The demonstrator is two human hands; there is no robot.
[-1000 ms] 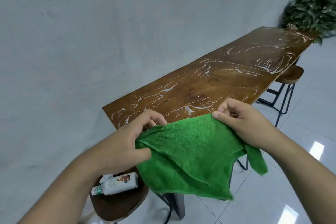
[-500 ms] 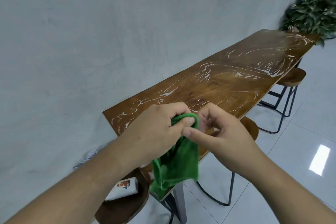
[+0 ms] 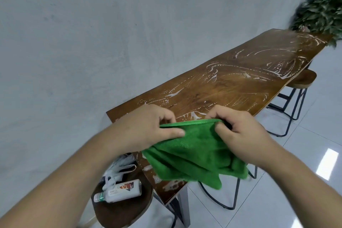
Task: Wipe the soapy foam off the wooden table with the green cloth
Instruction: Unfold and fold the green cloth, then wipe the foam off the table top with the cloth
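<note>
Green cloth point(image 3: 194, 152); brown table point(image 3: 231, 87), white foam streaks point(image 3: 277, 75).

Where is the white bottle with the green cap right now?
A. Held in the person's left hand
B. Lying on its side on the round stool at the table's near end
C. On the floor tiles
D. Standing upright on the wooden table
B: the white bottle lies on its side on the round stool, beside a white plastic bag, while both hands hold the green cloth.

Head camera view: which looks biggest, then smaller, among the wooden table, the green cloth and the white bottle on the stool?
1. wooden table
2. green cloth, though nearness to the camera enlarges it
3. white bottle
</note>
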